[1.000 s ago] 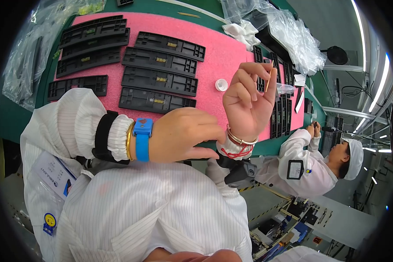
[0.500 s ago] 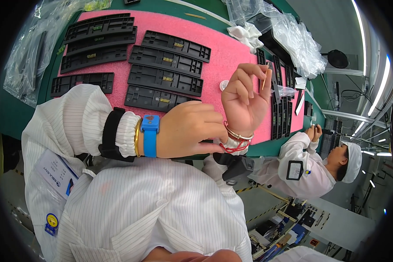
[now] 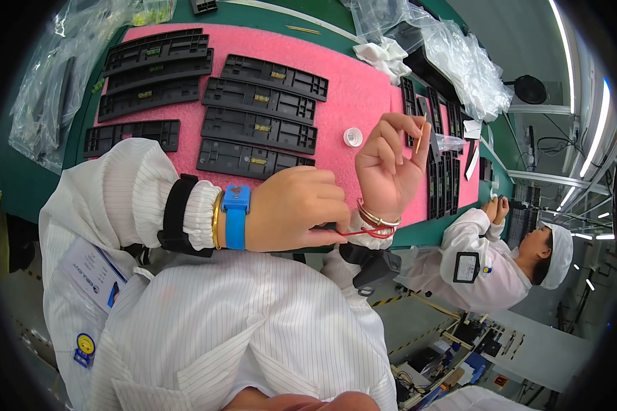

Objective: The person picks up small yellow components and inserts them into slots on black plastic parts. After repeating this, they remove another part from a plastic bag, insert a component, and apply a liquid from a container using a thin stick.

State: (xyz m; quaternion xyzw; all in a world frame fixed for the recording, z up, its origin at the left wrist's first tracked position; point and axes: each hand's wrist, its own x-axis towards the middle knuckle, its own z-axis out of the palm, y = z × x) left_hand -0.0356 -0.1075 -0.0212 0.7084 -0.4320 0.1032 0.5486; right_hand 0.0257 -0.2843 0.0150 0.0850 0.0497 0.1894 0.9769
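My left hand (image 3: 291,209), with a blue strap (image 3: 236,218) on its wrist, reaches across to my other wrist. Between its thumb and fingers it pinches a red string bracelet (image 3: 363,233), drawn taut away from my right wrist. Palm up and raised, my right hand (image 3: 391,157) holds a thin toothpick (image 3: 420,139) between thumb and forefinger; its other fingers curl. A small round white cap (image 3: 353,137) lies just left of that hand on the pink mat (image 3: 267,42).
Black plastic strips (image 3: 257,125), each with a small yellowish piece, lie in rows on the mat. More dark strips (image 3: 442,185) are to the right. Plastic bags (image 3: 459,65), a white cloth (image 3: 384,58) and toothpicks (image 3: 303,30) lie farther off. Another person (image 3: 487,253) is at the right.
My left hand has drawn the red string out to the left, away from my right wrist. The right hand has shifted slightly right and down, leaving the white cap in fuller view.
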